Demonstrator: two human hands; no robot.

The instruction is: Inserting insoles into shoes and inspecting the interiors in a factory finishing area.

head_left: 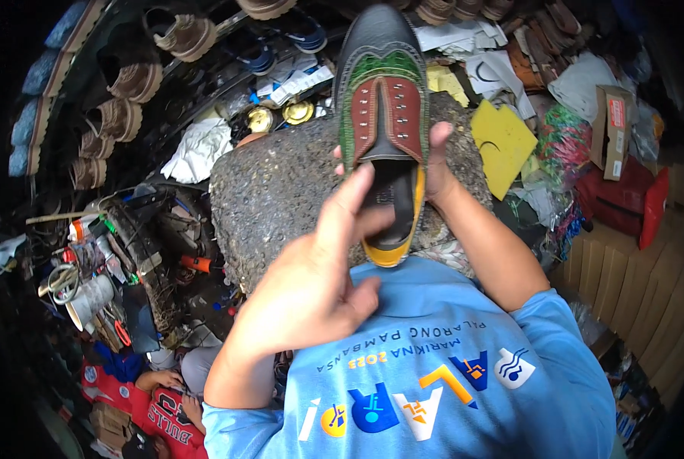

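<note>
A multicoloured leather shoe (388, 115) is held up in front of me, toe pointing away. It has a black toe, green sides, dark red lacing panels without laces, and a yellow heel. My right hand (438, 164) grips it from below and the right, with fingertips showing at its left edge. My left hand (307, 279) is beside the heel, fingers spread and partly blurred. Its forward fingers reach over the left rim of the shoe's dark opening; whether they touch it I cannot tell. Beneath the shoe is a rough dark stone block (281, 191).
Several brown shoes (120, 118) line a rack at the left. A cluttered tray of tools and thread (101, 291) sits at left. Yellow sheet material (503, 145) and a cardboard box (613, 130) lie to the right. A person in red (170, 413) is at lower left.
</note>
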